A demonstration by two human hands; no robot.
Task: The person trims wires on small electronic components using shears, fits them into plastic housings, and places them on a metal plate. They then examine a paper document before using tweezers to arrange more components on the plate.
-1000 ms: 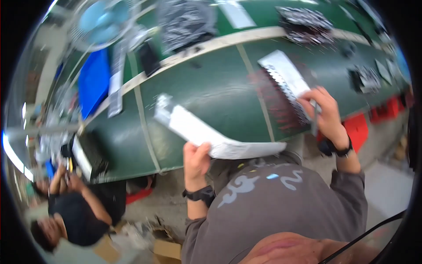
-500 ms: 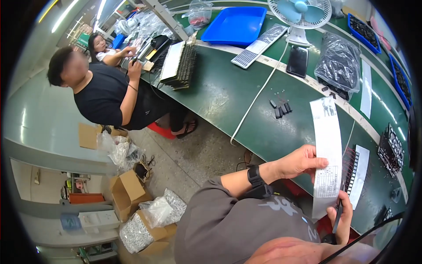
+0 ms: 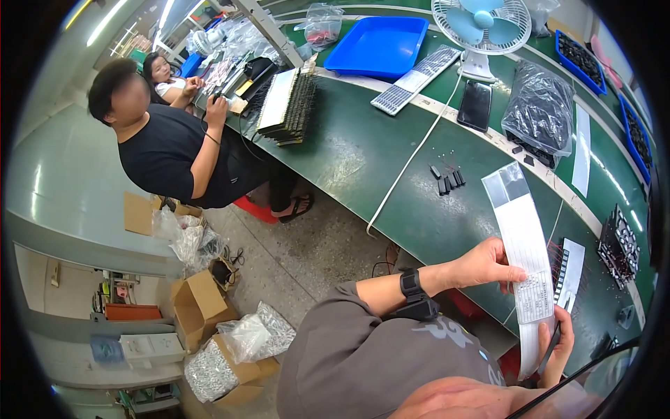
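My left hand point(image 3: 490, 267) pinches a long white strip with printed text point(image 3: 528, 241) by its left edge, thumb on the front. The strip stands raised before me, its top tilted left, with a grey rectangle near the upper end. Gripping its lower right edge is my right hand point(image 3: 558, 343), whose fingers partly show. A slim black thing lies along that hand; its kind is unclear. Behind the strip, a row of small parts on a white sheet point(image 3: 572, 269), with thin red wires, lies on the green bench.
Small black parts point(image 3: 450, 183) lie on the bench point(image 3: 398, 167). Farther off are a blue tray point(image 3: 377, 45), a fan point(image 3: 483, 21), a phone point(image 3: 474, 106) and a plastic-bagged dark bundle point(image 3: 537, 108). A white cord crosses the bench. Two people sit at the left.
The strip has shifted slightly right and down, and its top leans farther left. My right hand has moved a little right along with its lower end. The whole view has shifted slightly.
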